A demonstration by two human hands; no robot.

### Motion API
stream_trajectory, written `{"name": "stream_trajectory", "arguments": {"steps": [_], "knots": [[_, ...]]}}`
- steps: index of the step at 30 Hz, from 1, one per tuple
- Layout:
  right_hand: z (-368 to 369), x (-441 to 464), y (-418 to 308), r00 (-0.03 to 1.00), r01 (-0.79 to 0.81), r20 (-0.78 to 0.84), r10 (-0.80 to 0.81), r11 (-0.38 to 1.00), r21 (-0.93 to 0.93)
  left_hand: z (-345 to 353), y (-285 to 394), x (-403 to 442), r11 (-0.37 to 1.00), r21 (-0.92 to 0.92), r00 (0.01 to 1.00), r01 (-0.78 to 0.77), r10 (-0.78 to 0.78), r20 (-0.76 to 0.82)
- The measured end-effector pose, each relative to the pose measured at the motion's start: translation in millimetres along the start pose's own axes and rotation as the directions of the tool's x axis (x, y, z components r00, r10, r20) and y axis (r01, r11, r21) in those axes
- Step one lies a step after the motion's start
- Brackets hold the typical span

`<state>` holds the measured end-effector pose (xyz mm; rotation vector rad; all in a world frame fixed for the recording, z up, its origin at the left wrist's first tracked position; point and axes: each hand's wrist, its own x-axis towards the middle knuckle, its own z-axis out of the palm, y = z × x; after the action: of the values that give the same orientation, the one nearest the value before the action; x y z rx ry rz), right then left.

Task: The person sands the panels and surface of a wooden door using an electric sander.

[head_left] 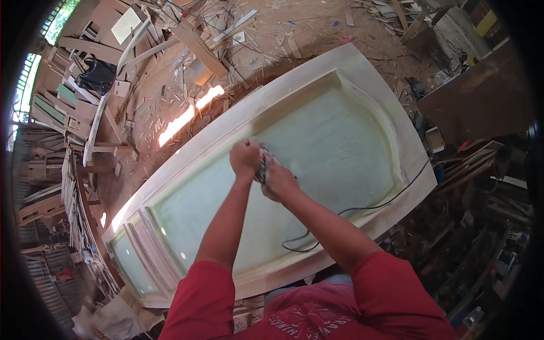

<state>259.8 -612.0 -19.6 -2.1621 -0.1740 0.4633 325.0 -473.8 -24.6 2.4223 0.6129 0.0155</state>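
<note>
A large wooden door panel [260, 224] lies flat in front of me, with a raised pale frame around a recessed, greenish-white face. Both hands grip a small, dark grey corded sander [262, 169] over the recess near its far long edge; most of its body is hidden by the fingers. My left hand [245, 157] is closed on the tool's far left part. My right hand [280, 178] wraps its near right part. A black power cord [362, 208] loops on the panel beneath my right forearm and runs off over the right edge.
Wood scraps and shavings litter the dirt floor [272, 34] beyond the panel. Stacked boards and cut pieces [62, 119] crowd the left. A brown board [481, 96] stands at the right, above piled offcuts [470, 164]. A wooden beam [198, 48] leans at the top.
</note>
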Motion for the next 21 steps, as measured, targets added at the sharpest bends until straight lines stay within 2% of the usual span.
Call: {"name": "stream_trajectory", "arguments": {"steps": [3, 6, 9, 11, 16, 17, 19, 21], "knots": [[10, 35, -5, 0.992, 0.093, -0.082, -0.093, 0.996, -0.007, -1, 1, 40, 1.000, 0.020, 1.000, -0.017, 0.017, -0.013], [18, 63, -7, 0.998, 0.032, -0.062, -0.029, 0.998, 0.047, -3, -1, 66, 0.999, 0.018, 1.000, -0.027, 0.027, -0.002], [-6, 67, -33, 0.994, -0.072, 0.079, 0.075, 0.997, -0.039, -5, -3, 77, 0.998, 0.024, 0.998, -0.056, 0.057, -0.036], [-6, 62, -32, 0.999, -0.031, 0.035, 0.032, 0.999, -0.043, -3, -4, 76, 0.998, 0.017, 0.997, -0.058, 0.059, -0.048], [26, 36, 6, 0.998, 0.042, -0.044, -0.041, 0.999, 0.024, -2, -6, 30, 1.000, -0.001, 0.999, -0.018, 0.018, -0.035], [33, 23, 18, 0.996, 0.055, -0.070, -0.051, 0.997, 0.052, 3, -14, 21, 0.998, 0.030, 0.998, -0.058, 0.059, -0.027], [25, -11, 24, 0.998, 0.020, -0.055, -0.018, 0.999, 0.034, 13, -17, -12, 0.994, 0.030, 0.994, -0.104, 0.105, -0.042], [13, -62, 41, 0.999, -0.039, -0.026, 0.039, 0.999, -0.007, 11, -2, -60, 0.999, -0.029, 0.999, -0.037, 0.037, 0.012]]}}
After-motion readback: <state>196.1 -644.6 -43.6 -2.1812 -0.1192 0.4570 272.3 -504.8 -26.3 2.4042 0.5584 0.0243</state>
